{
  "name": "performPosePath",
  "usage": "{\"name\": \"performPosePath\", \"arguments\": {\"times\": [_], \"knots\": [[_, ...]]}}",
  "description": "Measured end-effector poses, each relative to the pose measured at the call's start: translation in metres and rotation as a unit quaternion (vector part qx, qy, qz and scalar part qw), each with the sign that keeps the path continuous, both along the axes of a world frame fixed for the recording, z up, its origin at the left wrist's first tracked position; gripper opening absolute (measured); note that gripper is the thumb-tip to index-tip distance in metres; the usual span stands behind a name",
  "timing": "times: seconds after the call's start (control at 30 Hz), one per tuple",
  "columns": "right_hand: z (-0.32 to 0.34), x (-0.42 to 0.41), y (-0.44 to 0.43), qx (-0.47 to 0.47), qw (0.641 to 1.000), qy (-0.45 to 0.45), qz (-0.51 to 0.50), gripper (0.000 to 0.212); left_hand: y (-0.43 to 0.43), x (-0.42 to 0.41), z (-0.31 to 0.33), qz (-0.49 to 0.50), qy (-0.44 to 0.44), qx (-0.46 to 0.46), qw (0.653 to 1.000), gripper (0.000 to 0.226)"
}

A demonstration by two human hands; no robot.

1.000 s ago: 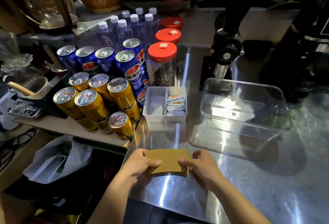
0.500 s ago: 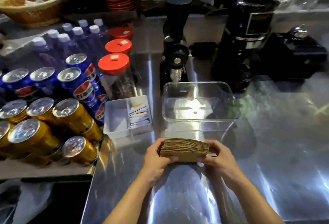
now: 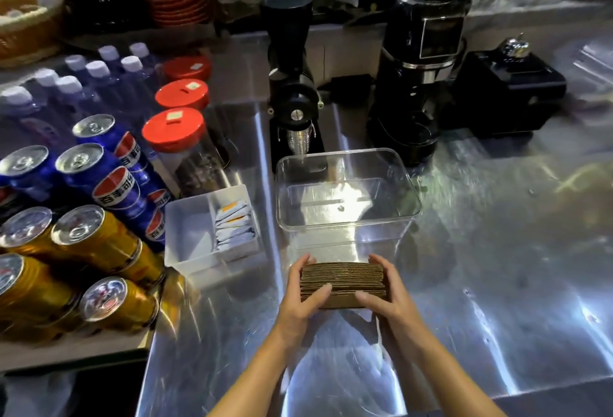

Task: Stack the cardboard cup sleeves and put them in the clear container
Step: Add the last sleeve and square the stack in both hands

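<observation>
A thick stack of brown cardboard cup sleeves (image 3: 343, 279) is held between both hands just above the steel counter, its edges facing up. My left hand (image 3: 303, 297) grips the stack's left end, thumb on the near face. My right hand (image 3: 386, 297) grips the right end the same way. The clear container (image 3: 348, 222) stands empty right behind the stack, its near wall a short gap from my fingertips.
A white divided tray (image 3: 189, 234) with sachets sits left of the container. Gold and blue cans (image 3: 96, 234), red-lidded jars (image 3: 172, 129) and water bottles crowd the left. Two black grinders (image 3: 293, 98) stand behind the container. The steel counter (image 3: 497, 267) stretches to the right.
The stack went from lying flat at the counter's near edge to being held on edge and carried forward, close to the container. The view has swung right and nearer.
</observation>
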State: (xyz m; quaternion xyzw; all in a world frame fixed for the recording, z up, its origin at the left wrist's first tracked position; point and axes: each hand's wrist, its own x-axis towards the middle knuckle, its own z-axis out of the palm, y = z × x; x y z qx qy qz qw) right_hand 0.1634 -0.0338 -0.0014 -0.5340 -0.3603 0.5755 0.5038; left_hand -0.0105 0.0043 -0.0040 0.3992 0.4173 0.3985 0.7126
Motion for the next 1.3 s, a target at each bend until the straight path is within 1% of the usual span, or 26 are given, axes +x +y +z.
{"name": "performPosePath", "arguments": {"times": [0.03, 0.07, 0.13, 0.2, 0.23, 0.33, 0.43, 0.57, 0.7, 0.73, 0.87, 0.97, 1.03, 1.1, 1.17, 1.23, 1.3], "knots": [[-0.002, -0.005, 0.001, -0.006, 0.999, 0.037, -0.017, 0.070, 0.000, 0.003, 0.000, 0.004, 0.001, 0.000, 1.000, 0.073], [-0.005, -0.009, 0.002, -0.010, 0.998, 0.052, -0.041, 0.065, 0.000, 0.005, -0.001, 0.010, 0.004, 0.001, 1.000, 0.074], [-0.006, -0.018, 0.005, 0.001, 0.994, 0.038, -0.100, 0.043, 0.000, 0.010, -0.002, 0.032, -0.003, -0.001, 0.999, 0.071], [-0.004, -0.024, 0.009, 0.014, 0.985, 0.016, -0.173, 0.020, 0.000, 0.017, -0.002, 0.065, -0.016, -0.007, 0.998, 0.057], [-0.003, -0.027, 0.012, 0.017, 0.978, -0.001, -0.207, 0.011, -0.001, 0.021, -0.001, 0.086, -0.015, -0.005, 0.996, 0.049], [0.001, -0.030, 0.019, 0.035, 0.964, -0.048, -0.258, 0.016, -0.003, 0.030, 0.002, 0.142, 0.014, 0.023, 0.989, 0.031], [0.002, -0.031, 0.022, 0.057, 0.965, -0.074, -0.244, 0.013, 0.001, 0.029, -0.002, 0.182, 0.049, 0.059, 0.980, 0.027], [-0.011, -0.036, 0.015, 0.044, 0.972, -0.100, -0.208, 0.014, 0.005, 0.025, -0.013, 0.156, 0.073, 0.064, 0.983, 0.029], [-0.011, -0.034, 0.017, 0.039, 0.970, -0.068, -0.230, 0.014, 0.006, 0.024, -0.016, 0.146, 0.057, 0.036, 0.987, 0.048], [-0.011, -0.034, 0.017, 0.042, 0.969, -0.073, -0.233, 0.013, 0.005, 0.023, -0.018, 0.142, 0.069, 0.042, 0.987, 0.048], [-0.013, -0.033, 0.015, 0.039, 0.967, -0.084, -0.237, 0.015, 0.002, 0.024, -0.024, 0.139, 0.095, 0.060, 0.984, 0.035], [-0.012, -0.031, 0.017, 0.036, 0.968, -0.094, -0.231, 0.017, 0.004, 0.025, -0.019, 0.134, 0.070, 0.046, 0.987, 0.032], [-0.013, -0.030, 0.017, 0.036, 0.969, -0.099, -0.223, 0.016, 0.003, 0.020, -0.015, 0.114, 0.037, 0.027, 0.992, 0.032], [-0.013, -0.030, 0.017, 0.037, 0.970, -0.104, -0.215, 0.015, 0.000, 0.010, -0.009, 0.069, 0.014, 0.011, 0.997, 0.043], [-0.013, -0.029, 0.016, 0.036, 0.971, -0.107, -0.209, 0.015, -0.001, -0.004, -0.004, 0.012, 0.019, 0.009, 1.000, 0.057], [-0.013, -0.029, 0.016, 0.035, 0.972, -0.108, -0.206, 0.015, -0.001, -0.021, 0.001, -0.052, 0.080, 0.057, 0.994, 0.070], [-0.011, -0.029, 0.015, 0.035, 0.973, -0.106, -0.204, 0.015, 0.000, -0.032, 0.005, -0.098, 0.160, 0.117, 0.975, 0.073]]}}
